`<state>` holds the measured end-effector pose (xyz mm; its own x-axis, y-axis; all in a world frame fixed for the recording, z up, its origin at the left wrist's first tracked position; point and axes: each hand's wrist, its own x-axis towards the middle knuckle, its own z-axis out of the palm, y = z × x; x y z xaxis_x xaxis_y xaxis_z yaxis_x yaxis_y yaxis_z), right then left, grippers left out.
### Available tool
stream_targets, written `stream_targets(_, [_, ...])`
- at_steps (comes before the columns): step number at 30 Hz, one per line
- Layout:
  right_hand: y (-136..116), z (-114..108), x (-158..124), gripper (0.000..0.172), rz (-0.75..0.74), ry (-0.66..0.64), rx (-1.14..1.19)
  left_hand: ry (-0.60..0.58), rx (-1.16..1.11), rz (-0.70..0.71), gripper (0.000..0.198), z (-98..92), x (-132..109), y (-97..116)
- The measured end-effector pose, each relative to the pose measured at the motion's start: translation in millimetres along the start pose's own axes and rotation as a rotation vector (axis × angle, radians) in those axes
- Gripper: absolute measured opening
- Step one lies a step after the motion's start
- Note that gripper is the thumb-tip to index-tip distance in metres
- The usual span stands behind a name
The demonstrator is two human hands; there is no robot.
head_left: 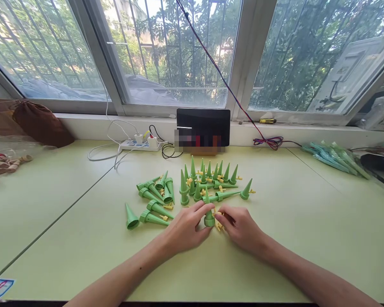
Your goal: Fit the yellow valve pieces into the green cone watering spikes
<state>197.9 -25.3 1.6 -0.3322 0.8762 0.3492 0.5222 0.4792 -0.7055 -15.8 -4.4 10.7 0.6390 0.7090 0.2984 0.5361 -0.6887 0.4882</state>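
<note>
My left hand [188,226] is closed around a green plastic spike [208,218], a cone with a ribbed cap at its base, held upright on the table. Close by on its right, my right hand [238,224] pinches a small yellow valve [216,214] against the side of the spike. Whether the valve sits in the cap I cannot tell. More yellow valves [219,227] lie below my right fingertips. Beyond my hands, several green spikes [233,174] stand upright with yellow valves beside or on them. To the left lies a loose pile of green spikes [153,192].
A dark screen [203,125] leans at the back near a power strip [141,145] with cables. A bundled cord [269,142] and green plastic packets [336,157] lie back right. A yellow cutter [267,121] rests on the sill. Wooden pieces [6,166] and a brown bag [41,123] are at left.
</note>
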Motion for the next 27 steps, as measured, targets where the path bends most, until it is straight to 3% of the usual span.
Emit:
stream_targets(15, [3.7, 1.1, 0.1, 0.047, 0.019, -0.009, -0.032, -0.019, -0.009, 0.014, 0.047, -0.3, -1.1, 0.9])
stream_targets(20, [0.5, 0.7, -0.1, 0.019, 0.028, 0.007, 0.055, 0.015, -0.006, 0.007, 0.049, 0.8, -0.2, -0.8])
stream_targets(27, [4.9, 2.0, -0.7, 0.018, -0.015, 0.031, 0.048, 0.02, 0.008, -0.007, 0.049, 2.6, -0.4, -1.6])
